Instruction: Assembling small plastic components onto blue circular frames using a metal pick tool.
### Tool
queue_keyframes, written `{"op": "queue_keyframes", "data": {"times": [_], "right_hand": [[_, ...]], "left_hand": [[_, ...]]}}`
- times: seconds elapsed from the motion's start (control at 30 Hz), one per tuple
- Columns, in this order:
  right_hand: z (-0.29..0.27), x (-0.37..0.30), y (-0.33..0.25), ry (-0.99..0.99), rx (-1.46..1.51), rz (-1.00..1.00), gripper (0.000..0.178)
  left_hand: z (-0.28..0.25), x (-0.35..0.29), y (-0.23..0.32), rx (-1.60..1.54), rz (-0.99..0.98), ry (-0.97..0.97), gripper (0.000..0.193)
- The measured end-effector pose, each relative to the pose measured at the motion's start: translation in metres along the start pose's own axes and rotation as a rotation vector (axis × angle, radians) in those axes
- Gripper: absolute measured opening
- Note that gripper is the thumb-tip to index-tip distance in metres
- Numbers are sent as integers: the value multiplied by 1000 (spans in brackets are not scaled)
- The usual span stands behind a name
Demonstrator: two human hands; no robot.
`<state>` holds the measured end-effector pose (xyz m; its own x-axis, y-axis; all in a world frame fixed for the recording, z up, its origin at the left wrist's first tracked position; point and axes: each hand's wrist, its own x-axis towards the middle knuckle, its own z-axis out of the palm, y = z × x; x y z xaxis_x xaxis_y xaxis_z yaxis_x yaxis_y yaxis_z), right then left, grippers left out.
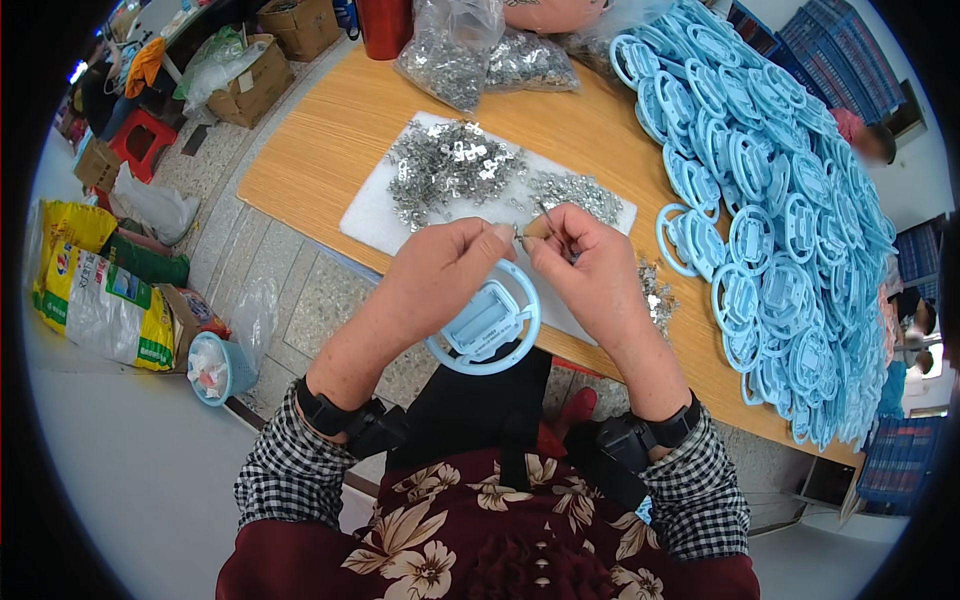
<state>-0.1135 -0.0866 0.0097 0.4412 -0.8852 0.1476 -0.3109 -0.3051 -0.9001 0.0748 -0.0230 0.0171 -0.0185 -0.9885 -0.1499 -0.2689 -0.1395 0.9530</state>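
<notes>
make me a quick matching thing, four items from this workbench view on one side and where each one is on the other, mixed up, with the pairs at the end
1. single blue ring-shaped piece
2. big heap of blue pieces
3. larger heap of metal pieces
4. red stool

a. on the white mat
b. on the floor, at the upper left of the picture
c. on the right part of the wooden table
d. just below the left hand and right hand in the picture

Pairs: 1-d, 2-c, 3-a, 4-b
</notes>
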Motion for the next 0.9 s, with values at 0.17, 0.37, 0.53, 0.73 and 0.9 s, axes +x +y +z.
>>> {"op": "queue_keyframes", "data": {"times": [0.17,0.37,0.53,0.73,0.9], "right_hand": [[-11,-19,-17,-20,-151,19,15],[-34,-43,-7,-90,116,221,16],[-55,-58,1,-135,370,386,17],[-71,-77,11,-136,462,469,14],[-104,-118,11,66,381,341,10]], "left_hand": [[22,-3,-12,-12,87,23,28],[48,-13,-10,-164,77,-20,23],[66,-10,1,-170,103,-122,22],[78,-19,11,-76,79,-182,21],[93,-10,25,-211,185,-139,18]]}}
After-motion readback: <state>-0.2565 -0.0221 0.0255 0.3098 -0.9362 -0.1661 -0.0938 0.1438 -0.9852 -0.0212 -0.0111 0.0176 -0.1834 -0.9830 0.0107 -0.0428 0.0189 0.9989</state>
